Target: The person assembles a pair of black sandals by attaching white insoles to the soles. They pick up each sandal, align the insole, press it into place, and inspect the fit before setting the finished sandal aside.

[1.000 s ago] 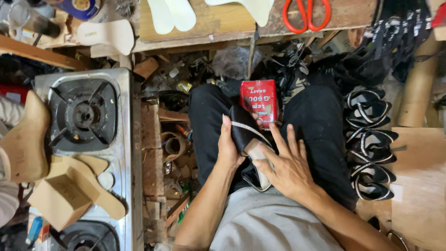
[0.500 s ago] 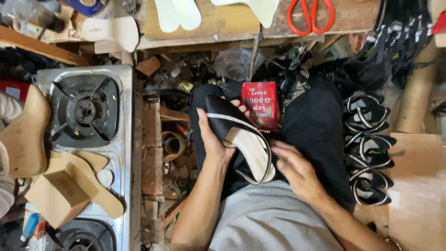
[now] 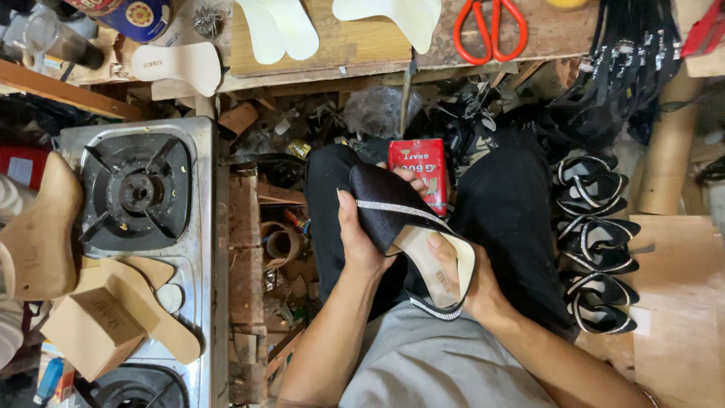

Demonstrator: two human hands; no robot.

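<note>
A black slip-on shoe (image 3: 400,227) with a rhinestone strip is held over the lap, just in front of a red tin (image 3: 418,172). Its toe end is wrapped by the left hand (image 3: 362,242), fingers curled shut around it, while the heel end is gripped by the right hand (image 3: 472,283), thumb pressed on the beige insole.

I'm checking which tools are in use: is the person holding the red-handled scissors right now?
No. The scissors lie on the wooden bench at the top, while the left hand and right hand both hold a black shoe.
</note>
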